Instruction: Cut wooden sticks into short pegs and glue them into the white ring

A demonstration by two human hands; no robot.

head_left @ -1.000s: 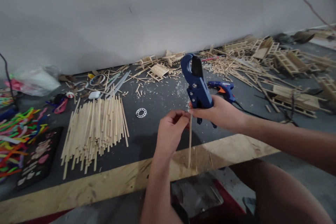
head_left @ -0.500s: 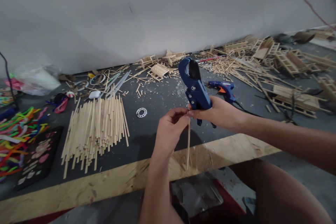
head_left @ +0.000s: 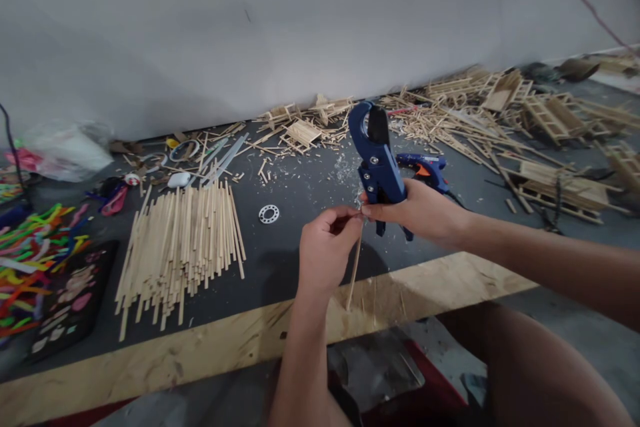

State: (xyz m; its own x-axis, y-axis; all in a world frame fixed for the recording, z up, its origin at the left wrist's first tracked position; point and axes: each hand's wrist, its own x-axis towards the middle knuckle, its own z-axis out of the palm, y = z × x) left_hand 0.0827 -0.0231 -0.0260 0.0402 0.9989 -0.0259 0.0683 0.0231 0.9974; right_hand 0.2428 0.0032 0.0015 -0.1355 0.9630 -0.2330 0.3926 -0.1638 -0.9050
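Note:
My right hand is closed round the handles of a blue pipe cutter, its hooked jaw pointing up. Between the thumb and fingers of my left hand is the upper end of a thin wooden stick, which slants down toward the table's front edge. The fingertips of both hands meet at the top of this stick, so that end is hidden. To the left lies a wide bundle of similar wooden sticks. A white ring with holes lies between the bundle and my left hand.
A blue glue gun lies behind my right hand. Along the wall are loose stick pieces and small wooden frames. At the left are coloured pipe cleaners, a dark phone-like case and a plastic bag.
The pipe cutter has shifted slightly right and up with my right hand. The stick's lower end has swung left. Both hands keep their hold.

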